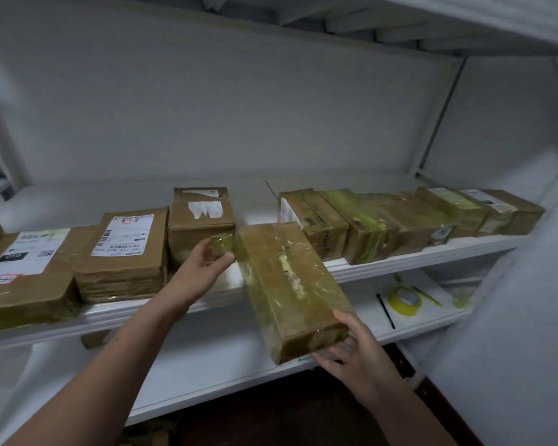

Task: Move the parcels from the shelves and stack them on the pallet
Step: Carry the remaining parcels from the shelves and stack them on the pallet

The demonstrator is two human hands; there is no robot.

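Several parcels line the white shelf (432, 257); one long taped parcel (290, 284) juts off its edge toward 5 o'clock, half clear of it. The right hand (358, 355) grips its near end from below, while the left hand (203, 265), at its 9 o'clock, pinches a small taped packet (221, 244). Next, likely: lift both clear and carry them to the pallet, unseen here.
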